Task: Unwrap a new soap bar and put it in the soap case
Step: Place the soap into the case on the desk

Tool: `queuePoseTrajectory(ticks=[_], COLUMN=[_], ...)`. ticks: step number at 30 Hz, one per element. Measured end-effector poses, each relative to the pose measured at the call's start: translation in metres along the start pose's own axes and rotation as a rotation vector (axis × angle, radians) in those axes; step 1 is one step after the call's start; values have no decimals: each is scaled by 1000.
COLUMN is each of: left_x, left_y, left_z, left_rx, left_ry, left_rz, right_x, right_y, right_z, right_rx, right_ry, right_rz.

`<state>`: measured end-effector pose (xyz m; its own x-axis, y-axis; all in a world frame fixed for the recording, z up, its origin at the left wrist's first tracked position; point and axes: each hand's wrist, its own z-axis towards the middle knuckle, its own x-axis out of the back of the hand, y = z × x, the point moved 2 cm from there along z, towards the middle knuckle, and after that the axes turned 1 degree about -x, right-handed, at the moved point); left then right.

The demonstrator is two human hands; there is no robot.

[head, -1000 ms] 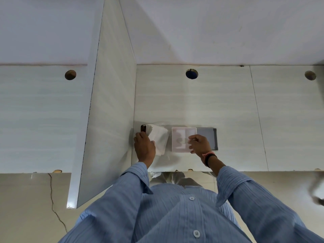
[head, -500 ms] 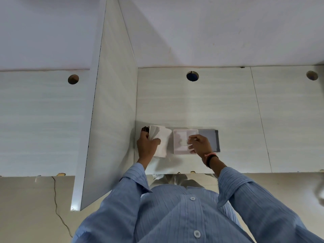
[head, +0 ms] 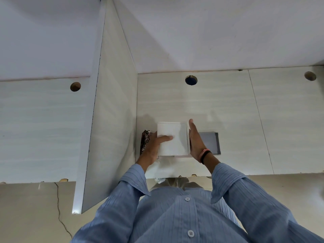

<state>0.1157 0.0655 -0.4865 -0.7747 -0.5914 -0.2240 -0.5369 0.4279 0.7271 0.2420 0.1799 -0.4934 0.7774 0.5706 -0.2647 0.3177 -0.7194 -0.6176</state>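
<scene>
Lid's just gone over the case: left hand (head: 154, 146) now grips the white square plastic lid (head: 172, 138), right hand (head: 195, 137) flat against its side. Basically done.

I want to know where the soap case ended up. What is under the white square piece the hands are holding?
The white square piece hides nearly everything below it. Only a pale edge shows beneath it and a grey tray beside the right hand; no soap is visible.

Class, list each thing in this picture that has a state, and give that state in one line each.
White square lid: held between both hands, off the surface.
Left hand: grips the lid, thumb on top.
Right hand: fingers straight, against the lid's edge.
Shiny brown wrapper: crumpled, behind the left hand.
Grey rectangular tray: lying flat, uncovered.
</scene>
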Motion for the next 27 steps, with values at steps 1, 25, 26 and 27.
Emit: queuePoseTrajectory(ticks=[1,25,26,27], left_x=[-3,-43,-44,-45], left_y=[0,-3,-5,-6], left_z=[0,-3,-2,-3], left_rx=[-9,85,85,97], left_ry=[6,278,264,261], left_rz=[14,236,219,204], right_x=[-1,10,10,10], right_y=[0,24,25,25], right_z=[-2,-10,-10,-9], right_rx=[10,62,44,28], right_ry=[12,475,490,502], right_rz=[-13,-223,-207,-199])
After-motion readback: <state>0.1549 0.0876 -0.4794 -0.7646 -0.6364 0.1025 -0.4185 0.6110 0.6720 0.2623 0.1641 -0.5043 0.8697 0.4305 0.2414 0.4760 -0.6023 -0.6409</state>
